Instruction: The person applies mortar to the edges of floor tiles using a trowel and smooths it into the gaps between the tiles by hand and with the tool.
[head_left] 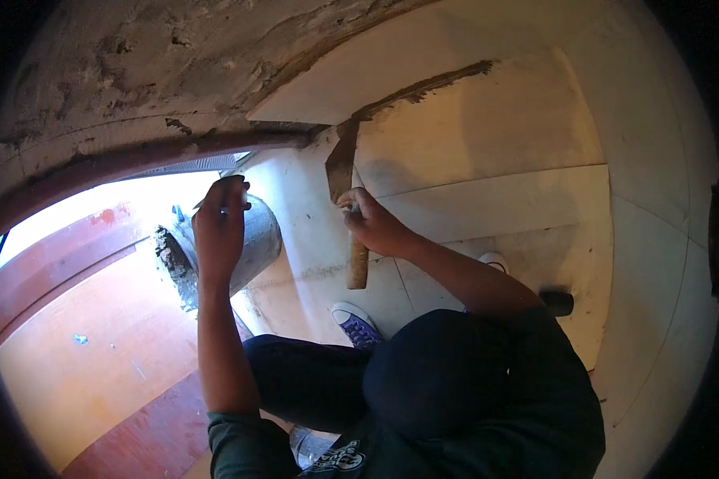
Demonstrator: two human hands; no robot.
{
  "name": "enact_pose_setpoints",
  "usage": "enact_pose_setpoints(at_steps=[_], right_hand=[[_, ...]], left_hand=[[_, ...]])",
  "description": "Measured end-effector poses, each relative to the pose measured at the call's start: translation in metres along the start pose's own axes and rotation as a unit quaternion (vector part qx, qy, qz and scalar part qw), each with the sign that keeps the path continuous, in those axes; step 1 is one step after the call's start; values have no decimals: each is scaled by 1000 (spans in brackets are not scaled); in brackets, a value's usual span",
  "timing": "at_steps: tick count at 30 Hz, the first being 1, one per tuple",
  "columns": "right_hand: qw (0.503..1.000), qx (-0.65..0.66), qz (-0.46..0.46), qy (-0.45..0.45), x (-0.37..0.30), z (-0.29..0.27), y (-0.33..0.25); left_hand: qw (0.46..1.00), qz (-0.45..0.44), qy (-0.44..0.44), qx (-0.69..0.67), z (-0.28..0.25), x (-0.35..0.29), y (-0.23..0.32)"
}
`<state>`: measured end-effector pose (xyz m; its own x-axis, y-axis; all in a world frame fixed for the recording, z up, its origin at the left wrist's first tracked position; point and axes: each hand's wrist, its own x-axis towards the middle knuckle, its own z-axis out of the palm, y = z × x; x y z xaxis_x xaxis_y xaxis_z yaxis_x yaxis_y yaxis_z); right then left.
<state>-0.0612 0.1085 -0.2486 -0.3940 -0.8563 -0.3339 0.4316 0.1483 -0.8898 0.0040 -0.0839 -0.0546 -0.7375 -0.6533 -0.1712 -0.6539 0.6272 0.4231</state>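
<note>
My right hand [367, 219] is closed around a trowel, between its pale, worn wooden handle [358, 267] and its dark, flat blade [341, 164]. The blade points up toward a dark, rough strip [423, 89] along the edge of a pale panel. My left hand [222, 214] is raised at the left with its fingers curled; what they hold, if anything, is too small to make out. Just beyond and beside that hand is a grey cylindrical bucket [262, 235], with rough grey material [174, 259] at its left end.
A rough, stained wall [152, 72] arches across the upper left above a reddish-brown edge [136, 166]. Large pale tiles [495, 191] lie at the right. A black rounded object [557, 303] rests there. My purple shoe [358, 326] is near the trowel handle. Bright light falls at the left.
</note>
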Motion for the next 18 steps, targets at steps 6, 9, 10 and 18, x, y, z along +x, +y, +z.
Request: enact_pose_setpoints(at_steps=[6,9,10,18], right_hand=[[988,148,45,-13,-9,-30,8],[950,304,68,2,-14,-37,3],[932,354,77,-9,-16,-39,0],[852,520,52,-38,0,-40,-28]], left_hand=[[1000,12,5,-5,-4,0,-3],[1000,8,0,6,-2,2,-5],[1000,8,-1,3,-1,3,-7],[1000,1,13,-7,-3,1,-7]])
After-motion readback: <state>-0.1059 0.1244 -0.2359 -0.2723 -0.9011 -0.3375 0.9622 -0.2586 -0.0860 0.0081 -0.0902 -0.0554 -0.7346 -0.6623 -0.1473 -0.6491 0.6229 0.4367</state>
